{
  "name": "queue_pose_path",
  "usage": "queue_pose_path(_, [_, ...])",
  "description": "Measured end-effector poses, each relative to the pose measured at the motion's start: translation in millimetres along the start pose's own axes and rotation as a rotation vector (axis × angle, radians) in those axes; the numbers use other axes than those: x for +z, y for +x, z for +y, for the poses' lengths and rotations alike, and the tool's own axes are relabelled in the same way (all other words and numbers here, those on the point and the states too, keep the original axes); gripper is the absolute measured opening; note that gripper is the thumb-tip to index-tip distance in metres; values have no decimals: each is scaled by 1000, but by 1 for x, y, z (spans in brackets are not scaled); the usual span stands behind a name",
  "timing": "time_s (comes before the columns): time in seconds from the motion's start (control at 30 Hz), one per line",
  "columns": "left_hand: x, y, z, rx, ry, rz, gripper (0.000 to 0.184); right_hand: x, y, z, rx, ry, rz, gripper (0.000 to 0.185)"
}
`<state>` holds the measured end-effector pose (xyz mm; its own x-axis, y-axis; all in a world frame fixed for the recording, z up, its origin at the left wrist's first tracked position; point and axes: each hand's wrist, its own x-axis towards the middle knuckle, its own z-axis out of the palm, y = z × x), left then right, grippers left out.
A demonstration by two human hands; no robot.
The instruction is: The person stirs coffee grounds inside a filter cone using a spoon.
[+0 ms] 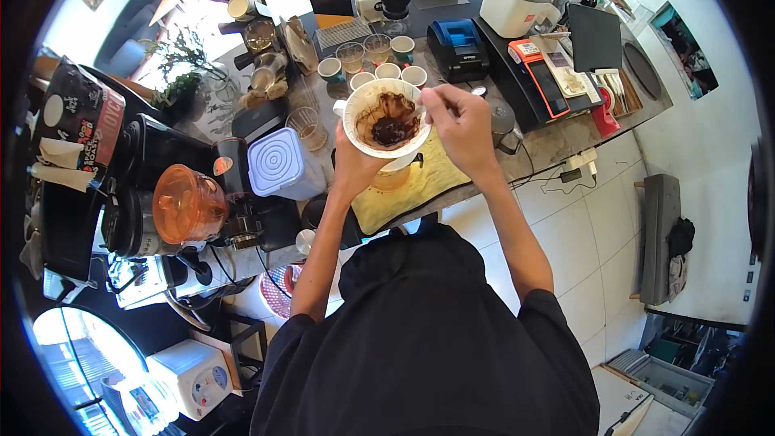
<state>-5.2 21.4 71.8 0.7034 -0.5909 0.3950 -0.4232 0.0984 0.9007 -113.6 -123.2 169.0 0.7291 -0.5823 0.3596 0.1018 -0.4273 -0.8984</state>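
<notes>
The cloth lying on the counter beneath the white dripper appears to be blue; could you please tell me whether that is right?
Not quite: the head view shows that the cloth is yellow, not blue. It does lie on the counter beneath the white dripper.

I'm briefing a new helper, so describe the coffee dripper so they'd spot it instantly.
Find the counter, then the yellow cloth along its near edge. Just above that cloth in view, the left hand holds the white dripper. Unlike the smaller cups beyond it, it holds dark grounds in a stained filter.
</notes>
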Motion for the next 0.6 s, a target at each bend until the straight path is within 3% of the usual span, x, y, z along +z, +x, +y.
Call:
queue_pose_path(0.1, [2, -1, 5, -95, -129, 22, 73, 2, -1, 3, 25, 37, -54, 26])
queue_pose_path(0.17, [2, -1, 0, -70, -103, 42, 73, 2, -1, 5, 41, 103, 27, 26])
queue_pose_path(0.3, [-1, -1, -6, -40, 26, -2, 73, 2, -2, 2, 19, 34, -42, 26])
queue_pose_path(0.4, [3, -1, 6, -77, -158, 48, 72, 4, -1, 7, 59, 93, -45, 27])
queue_pose_path(0.47, [2, -1, 5, -59, -143, 51, 70, 5, 1, 10, 12, 76, 42, 27])
queue_pose_path(0.6, [1, -1, -4, -19, -64, 59, 67, 5, -1, 12, 53, 106, -45, 28])
